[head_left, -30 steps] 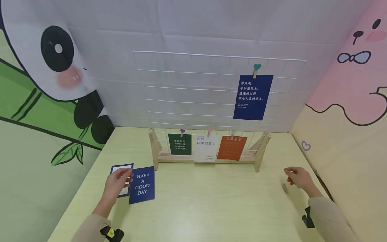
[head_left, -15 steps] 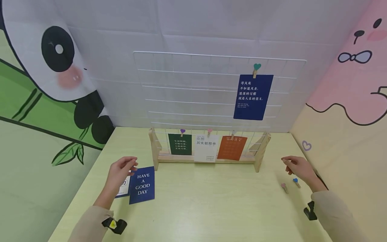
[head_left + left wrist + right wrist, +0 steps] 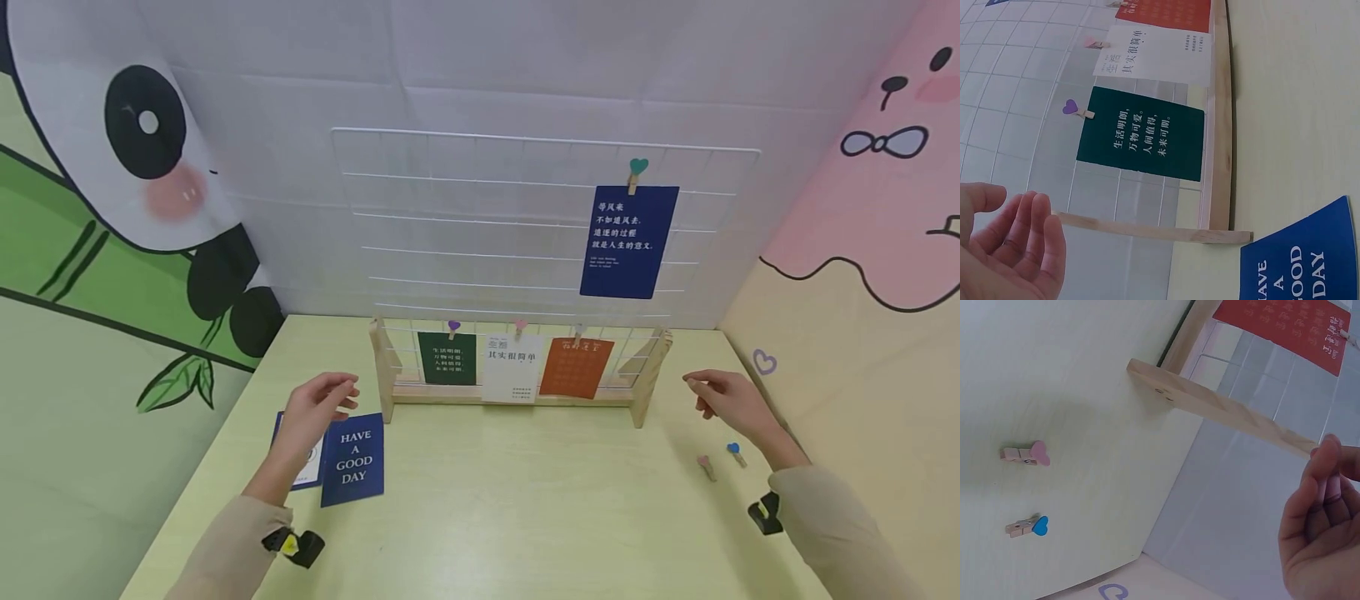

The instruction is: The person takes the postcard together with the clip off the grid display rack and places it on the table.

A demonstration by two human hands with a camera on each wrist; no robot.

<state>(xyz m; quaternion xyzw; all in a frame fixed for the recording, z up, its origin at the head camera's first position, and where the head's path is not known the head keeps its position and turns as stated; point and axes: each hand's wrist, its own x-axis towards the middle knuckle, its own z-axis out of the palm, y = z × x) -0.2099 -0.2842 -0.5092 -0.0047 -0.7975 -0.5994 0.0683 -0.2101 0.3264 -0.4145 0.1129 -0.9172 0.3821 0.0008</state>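
In the head view my left hand hovers over the left of the table, its loosely bent fingers holding nothing. Below it lie a blue card lettered HAVE A GOOD DAY and a blue-edged white card, partly covered by the hand. At the right, my right hand is raised above the table with relaxed fingers; nothing shows in its grasp. Near it on the table lie a clothespin with a pink heart and one with a blue heart, both apart from the hand.
A white wire grid stands in a wooden base. Clipped to it are a navy card, a green card, a white card and an orange card. Walls surround the table.
Both hands have risen away from the table toward the grid, the left also shifting right and the right shifting left. The blue-heart clothespin, earlier hidden by the right hand, now shows. The cards stay put.
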